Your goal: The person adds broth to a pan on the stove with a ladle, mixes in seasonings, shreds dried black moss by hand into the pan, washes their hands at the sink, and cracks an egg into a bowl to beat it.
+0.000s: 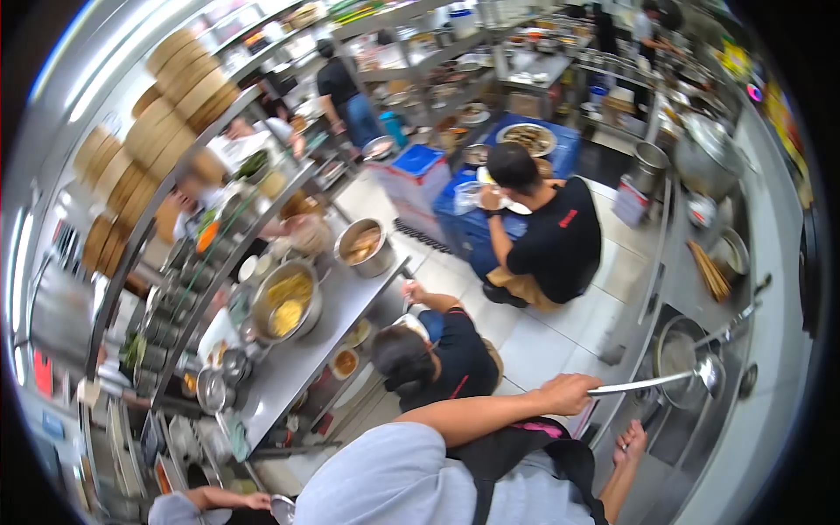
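Left hand (567, 395) clamped on ladle (646, 384), bowl (711, 374) ahead of grip at edge of pan (661, 350). Right hand (629, 443) wrapped round dark handle (650, 412), pan just beyond grip.

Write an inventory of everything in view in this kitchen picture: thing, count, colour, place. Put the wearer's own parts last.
bamboo steamers: many, tan, upper left
small containers: many, mostly silver, left; too blurred to count
counter: one, silver, left of centre
open pots: two large, silver, on that counter
table: one, blue, upper middle
tub: one, white with blue lid, beside the table
lidded pot: one, silver, upper right
stick bundle: one, tan, right
pan: one, grey, lower right
ladle: one, silver, reaching over the pan
other people: at least five, two nearest in black shirts, middle
shirt: one, grey, bottom
left hand: one, bare, gripping the ladle
right hand: one, bare, curled near the pan
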`<state>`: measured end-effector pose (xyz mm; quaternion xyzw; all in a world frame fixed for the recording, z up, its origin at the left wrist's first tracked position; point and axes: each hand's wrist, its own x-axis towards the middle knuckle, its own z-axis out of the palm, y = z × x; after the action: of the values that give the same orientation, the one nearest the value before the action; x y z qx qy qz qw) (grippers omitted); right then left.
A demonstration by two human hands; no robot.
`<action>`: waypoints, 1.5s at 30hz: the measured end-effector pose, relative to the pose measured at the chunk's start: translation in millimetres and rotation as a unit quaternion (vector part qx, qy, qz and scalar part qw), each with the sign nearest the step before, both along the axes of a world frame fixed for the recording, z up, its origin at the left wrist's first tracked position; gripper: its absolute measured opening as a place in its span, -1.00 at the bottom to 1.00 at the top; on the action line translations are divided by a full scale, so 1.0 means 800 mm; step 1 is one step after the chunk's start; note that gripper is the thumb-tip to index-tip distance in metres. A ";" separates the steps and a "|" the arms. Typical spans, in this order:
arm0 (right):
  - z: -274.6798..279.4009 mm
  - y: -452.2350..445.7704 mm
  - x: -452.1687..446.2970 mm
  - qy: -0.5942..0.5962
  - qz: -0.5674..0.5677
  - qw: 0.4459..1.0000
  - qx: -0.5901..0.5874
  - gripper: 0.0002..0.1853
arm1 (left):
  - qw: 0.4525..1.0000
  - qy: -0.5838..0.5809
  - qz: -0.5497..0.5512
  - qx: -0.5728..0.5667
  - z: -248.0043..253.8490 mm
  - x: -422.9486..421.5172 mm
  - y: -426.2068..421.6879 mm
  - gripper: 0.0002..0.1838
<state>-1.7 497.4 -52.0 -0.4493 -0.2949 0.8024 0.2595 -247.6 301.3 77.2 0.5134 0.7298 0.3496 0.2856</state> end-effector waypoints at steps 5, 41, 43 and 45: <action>-0.015 0.015 -0.007 0.016 0.004 1.000 -0.010 -0.75 | 0.999 -0.032 0.018 -0.001 0.010 -0.004 -0.021 -0.60; -0.003 0.027 -0.004 0.049 0.025 0.998 -0.009 -0.66 | 0.974 -0.192 0.085 0.081 -0.038 0.019 -0.040 -0.75; -0.014 0.037 0.006 0.064 0.034 0.997 -0.012 -0.66 | 0.973 -0.194 0.093 0.082 -0.034 0.024 -0.042 -0.74; -0.016 0.039 0.007 0.078 0.042 0.996 -0.015 -0.66 | 0.972 -0.197 0.102 0.082 -0.027 0.026 -0.045 -0.74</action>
<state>3.8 528.8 -64.6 -0.3758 -0.2806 0.8497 0.2409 -227.0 265.3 55.6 0.3792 0.6763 0.5299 0.3435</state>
